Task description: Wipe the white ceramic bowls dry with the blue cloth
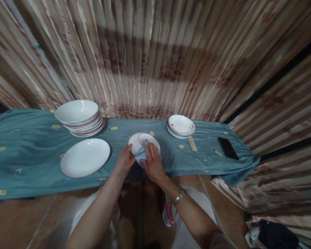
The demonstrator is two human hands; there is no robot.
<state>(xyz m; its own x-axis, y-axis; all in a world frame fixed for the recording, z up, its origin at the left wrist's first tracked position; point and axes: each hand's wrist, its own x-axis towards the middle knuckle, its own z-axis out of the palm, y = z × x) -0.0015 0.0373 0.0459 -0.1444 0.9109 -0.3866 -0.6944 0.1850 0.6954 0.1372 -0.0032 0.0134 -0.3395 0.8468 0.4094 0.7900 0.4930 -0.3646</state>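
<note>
A small white plate [136,141] is at the middle of the cloth-covered table, and a second round rim shows at its right, so I cannot tell whether it is one dish or two overlapping. My left hand [126,157] grips the plate's left edge between thumb and fingers. Over the front right of the plate, my right hand [152,159] presses a light blue cloth [140,158] onto its surface. The hand and cloth hide much of that part of the plate.
A stack of white bowls and plates [77,112] stands at the left, behind a large oval plate [85,158]. Right of my hands are stacked flowered plates [181,125], wooden chopsticks [192,144] and a black phone [228,148]. A pleated curtain [150,62] hangs behind the table.
</note>
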